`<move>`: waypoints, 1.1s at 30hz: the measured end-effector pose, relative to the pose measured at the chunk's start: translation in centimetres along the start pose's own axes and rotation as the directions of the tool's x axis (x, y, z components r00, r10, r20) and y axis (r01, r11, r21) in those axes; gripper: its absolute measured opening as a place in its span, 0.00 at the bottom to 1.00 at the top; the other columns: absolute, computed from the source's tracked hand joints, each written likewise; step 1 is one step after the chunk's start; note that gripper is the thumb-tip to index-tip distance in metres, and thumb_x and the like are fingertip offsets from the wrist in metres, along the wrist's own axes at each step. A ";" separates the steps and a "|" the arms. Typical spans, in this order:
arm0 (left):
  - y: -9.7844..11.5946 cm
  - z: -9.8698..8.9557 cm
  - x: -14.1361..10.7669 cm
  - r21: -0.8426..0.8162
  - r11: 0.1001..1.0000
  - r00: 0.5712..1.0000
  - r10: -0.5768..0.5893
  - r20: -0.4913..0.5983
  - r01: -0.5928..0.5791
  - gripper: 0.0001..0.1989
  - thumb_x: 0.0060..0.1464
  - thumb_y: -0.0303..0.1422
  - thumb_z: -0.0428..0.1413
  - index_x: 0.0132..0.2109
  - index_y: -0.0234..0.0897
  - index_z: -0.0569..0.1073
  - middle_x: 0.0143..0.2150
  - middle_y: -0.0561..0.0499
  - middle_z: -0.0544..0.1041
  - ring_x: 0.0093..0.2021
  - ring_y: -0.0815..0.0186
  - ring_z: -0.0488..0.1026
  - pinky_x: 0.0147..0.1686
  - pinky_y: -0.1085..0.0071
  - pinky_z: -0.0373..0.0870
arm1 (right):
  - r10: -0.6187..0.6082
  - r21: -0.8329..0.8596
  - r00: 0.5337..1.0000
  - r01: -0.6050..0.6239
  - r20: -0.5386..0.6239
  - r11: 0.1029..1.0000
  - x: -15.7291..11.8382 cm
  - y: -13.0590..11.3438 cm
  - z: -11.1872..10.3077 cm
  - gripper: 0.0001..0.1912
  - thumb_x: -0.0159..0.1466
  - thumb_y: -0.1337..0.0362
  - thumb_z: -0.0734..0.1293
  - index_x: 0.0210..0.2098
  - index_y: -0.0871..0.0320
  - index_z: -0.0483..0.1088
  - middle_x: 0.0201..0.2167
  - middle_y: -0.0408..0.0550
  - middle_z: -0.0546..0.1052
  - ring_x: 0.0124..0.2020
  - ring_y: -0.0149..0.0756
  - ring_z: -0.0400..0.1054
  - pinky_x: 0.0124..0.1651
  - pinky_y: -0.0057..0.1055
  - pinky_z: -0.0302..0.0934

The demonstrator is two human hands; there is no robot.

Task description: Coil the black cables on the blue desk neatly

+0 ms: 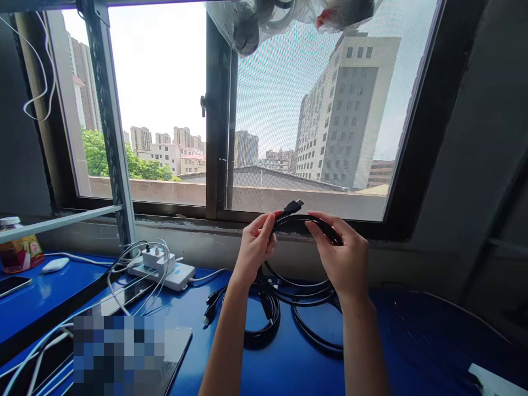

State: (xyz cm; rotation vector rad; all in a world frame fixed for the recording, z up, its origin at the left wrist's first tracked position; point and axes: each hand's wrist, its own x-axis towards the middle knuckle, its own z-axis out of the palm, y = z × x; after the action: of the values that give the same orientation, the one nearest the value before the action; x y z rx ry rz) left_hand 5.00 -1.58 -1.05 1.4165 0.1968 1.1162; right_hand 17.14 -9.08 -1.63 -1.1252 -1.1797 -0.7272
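A black HDMI cable (295, 218) is held up in loops above the blue table, between my two hands. My left hand (259, 240) pinches it just behind the plug (294, 207), which points up and to the right. My right hand (344, 250) is closed around the coiled strands, thumb and fingers curved over the arc. The lower loops hang behind my wrists. On the table below lie a coiled black cable (270, 330) with its plugs to the left, and another black coil (315, 338), partly hidden by my right forearm.
A white power strip (175, 275) with adapters and tangled white cables stands left of my hands. Nearer are a dark flat device (179, 352) and a blurred-out patch. A bottle (20, 245), white case (55, 265) and phone (14, 285) sit far left. A metal post (108, 126) rises before the window.
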 end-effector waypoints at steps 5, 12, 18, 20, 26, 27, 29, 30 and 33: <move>0.0 -0.2 -0.2 0.058 0.997 0.998 0.042 0.054 -0.045 0.31 0.45 0.54 0.59 0.47 0.33 0.77 0.13 0.63 0.54 0.13 0.79 0.47 0.13 0.78 0.42 | -0.071 -0.086 0.992 0.062 -0.103 0.994 0.0 -0.1 -0.1 0.19 0.62 0.45 0.64 0.36 0.53 0.76 0.35 0.49 0.74 0.37 0.37 0.70 0.30 0.30 0.64; 0.2 -0.3 -0.3 0.109 0.994 1.000 0.020 0.021 -0.022 0.28 0.39 0.49 0.64 0.42 0.31 0.79 0.13 0.62 0.55 0.13 0.79 0.48 0.13 0.78 0.45 | -0.079 -0.086 0.997 0.077 -0.013 0.993 0.0 0.3 0.1 0.19 0.64 0.47 0.61 0.39 0.51 0.76 0.39 0.49 0.75 0.41 0.39 0.71 0.36 0.33 0.67; 0.4 -0.7 -0.2 0.132 0.990 0.999 0.043 -0.016 -0.041 0.25 0.40 0.48 0.64 0.40 0.31 0.80 0.11 0.62 0.55 0.12 0.78 0.50 0.12 0.78 0.46 | -0.119 -0.003 0.992 0.119 0.048 0.993 0.1 0.3 0.2 0.15 0.65 0.52 0.63 0.37 0.54 0.77 0.35 0.48 0.77 0.37 0.37 0.72 0.36 0.32 0.67; 0.5 -0.7 -0.3 0.147 0.987 0.997 0.069 -0.025 -0.065 0.23 0.40 0.47 0.64 0.38 0.31 0.81 0.11 0.61 0.56 0.13 0.78 0.51 0.12 0.78 0.47 | -0.099 0.018 0.993 0.098 0.069 0.995 0.1 0.2 0.3 0.15 0.63 0.51 0.65 0.37 0.54 0.77 0.36 0.48 0.77 0.37 0.37 0.72 0.33 0.31 0.67; 0.7 -0.9 -0.5 0.205 0.973 0.995 0.104 0.005 -0.102 0.20 0.44 0.45 0.62 0.38 0.32 0.81 0.13 0.60 0.57 0.14 0.77 0.51 0.13 0.77 0.48 | -0.064 0.046 0.995 0.061 0.076 0.997 0.0 -0.2 0.3 0.16 0.62 0.50 0.66 0.36 0.55 0.77 0.35 0.49 0.78 0.35 0.37 0.72 0.27 0.29 0.65; 0.7 -1.0 -0.6 0.214 0.972 0.996 0.090 0.019 -0.092 0.21 0.44 0.45 0.62 0.39 0.32 0.81 0.13 0.60 0.58 0.14 0.77 0.51 0.13 0.77 0.48 | -0.069 0.041 0.995 0.066 0.068 0.997 0.1 -0.3 0.3 0.16 0.63 0.50 0.65 0.35 0.55 0.77 0.34 0.49 0.78 0.34 0.36 0.72 0.27 0.29 0.65; 0.8 -1.2 -0.7 0.233 0.970 0.997 0.064 0.046 -0.073 0.22 0.43 0.46 0.62 0.40 0.31 0.80 0.14 0.60 0.58 0.15 0.77 0.51 0.12 0.77 0.48 | -0.071 0.024 0.996 0.070 0.061 0.997 0.1 -0.4 0.3 0.17 0.63 0.50 0.65 0.34 0.57 0.77 0.32 0.49 0.77 0.32 0.36 0.72 0.25 0.28 0.64; 0.8 -1.3 -0.7 0.242 0.968 0.997 0.059 0.055 -0.070 0.22 0.43 0.46 0.62 0.39 0.31 0.80 0.15 0.60 0.58 0.15 0.77 0.51 0.13 0.77 0.49 | -0.069 0.014 0.996 0.068 0.060 0.998 0.1 -0.5 0.3 0.18 0.62 0.49 0.65 0.33 0.57 0.77 0.31 0.50 0.77 0.31 0.36 0.72 0.25 0.28 0.64; 0.7 -1.7 -0.5 0.272 0.958 0.996 0.074 0.055 -0.086 0.20 0.42 0.46 0.62 0.34 0.32 0.78 0.16 0.59 0.60 0.16 0.76 0.54 0.15 0.77 0.52 | -0.059 -0.016 0.997 0.060 0.042 0.998 0.2 -0.8 0.3 0.21 0.61 0.46 0.65 0.32 0.57 0.77 0.30 0.50 0.77 0.29 0.35 0.71 0.25 0.28 0.63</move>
State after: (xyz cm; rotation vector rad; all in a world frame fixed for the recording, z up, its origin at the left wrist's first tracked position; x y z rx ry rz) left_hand 3.21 -1.00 -1.08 1.7071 0.2728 1.1547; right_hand 16.37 -8.99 -1.22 -1.1287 -1.2482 -0.7640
